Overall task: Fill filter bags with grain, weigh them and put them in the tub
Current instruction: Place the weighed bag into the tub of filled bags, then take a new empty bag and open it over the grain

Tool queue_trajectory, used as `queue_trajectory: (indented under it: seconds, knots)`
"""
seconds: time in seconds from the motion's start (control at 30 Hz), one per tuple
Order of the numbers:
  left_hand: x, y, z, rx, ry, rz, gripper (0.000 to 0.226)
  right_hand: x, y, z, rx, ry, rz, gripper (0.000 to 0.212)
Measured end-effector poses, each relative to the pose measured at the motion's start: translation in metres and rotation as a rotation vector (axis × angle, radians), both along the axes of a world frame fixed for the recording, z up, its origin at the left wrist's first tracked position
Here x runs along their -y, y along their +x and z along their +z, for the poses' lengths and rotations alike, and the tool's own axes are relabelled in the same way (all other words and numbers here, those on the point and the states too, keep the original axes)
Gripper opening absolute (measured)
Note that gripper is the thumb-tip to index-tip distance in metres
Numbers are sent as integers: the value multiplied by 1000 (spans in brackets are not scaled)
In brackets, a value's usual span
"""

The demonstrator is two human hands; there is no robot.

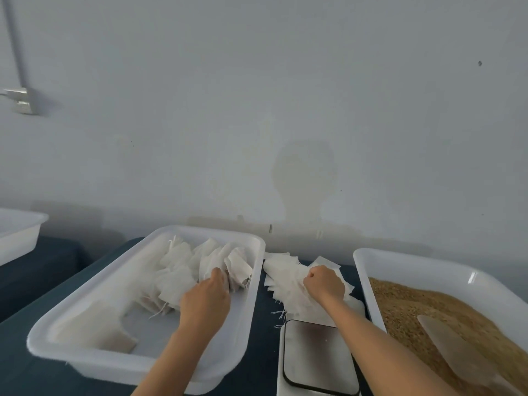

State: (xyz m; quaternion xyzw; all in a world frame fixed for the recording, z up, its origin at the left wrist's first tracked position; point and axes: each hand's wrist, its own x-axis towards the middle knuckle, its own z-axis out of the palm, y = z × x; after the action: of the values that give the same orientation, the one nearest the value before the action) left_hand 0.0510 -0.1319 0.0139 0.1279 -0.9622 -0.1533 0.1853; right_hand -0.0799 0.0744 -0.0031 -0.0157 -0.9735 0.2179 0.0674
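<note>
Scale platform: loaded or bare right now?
Bare. The scale shows only its grey platform; the right hand grips empty bags beyond it.

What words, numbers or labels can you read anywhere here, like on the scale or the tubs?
None can be read.
Scale: its platform is blank and no display shows.
Filled-bag tub and grain tub: plain white, no labels.
Wall socket: too blurred to tell.

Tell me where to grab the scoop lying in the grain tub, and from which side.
Take the scoop by its near end, toward the frame's lower right, coming from above on the right side. Its wide, rounded blade points up-left and lies on the grain, so the narrower near part is likely what fingers can wrap. The right hand is closer, but now grips the loose filter bags.
</note>
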Motion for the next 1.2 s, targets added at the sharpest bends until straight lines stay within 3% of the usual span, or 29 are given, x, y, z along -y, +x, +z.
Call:
queue_trajectory:
  seconds: [0.1,0.23,0.37,0.5,0.63,0.77,0.9,0.97,1.03,1.2]
  knots:
    - [-3,0,3,-31,25,-3,6,-8,-3,5,20,-125,23,29]
    - [-13,-3,11,-128,161,-73,7,-26,-2,31,-93,-367,62,15]
    - [-50,-13,24,-186,526,-307,10,-57,13,75,-171,-653,156,19]
    - [-112,-23,38,-138,846,-498,19,-94,43,101,-53,-919,237,18]
    - [-173,-30,41,-223,837,-580,36,-128,77,106,-30,-1087,294,17]
    - [-228,-31,40,-176,1027,-668,42,-166,103,89,-216,-844,297,21]
    - [-269,-32,22,-131,852,-444,23,-205,119,58,-527,-300,182,21]
    - [-285,-30,15,66,1090,-546,16,-220,124,44,-516,-185,205,20]
    - [-297,-27,12,220,1312,-644,30,-229,126,32,-463,-84,247,18]
    - [-301,-33,6,224,1243,-669,29,-237,126,16,-425,-58,312,14]
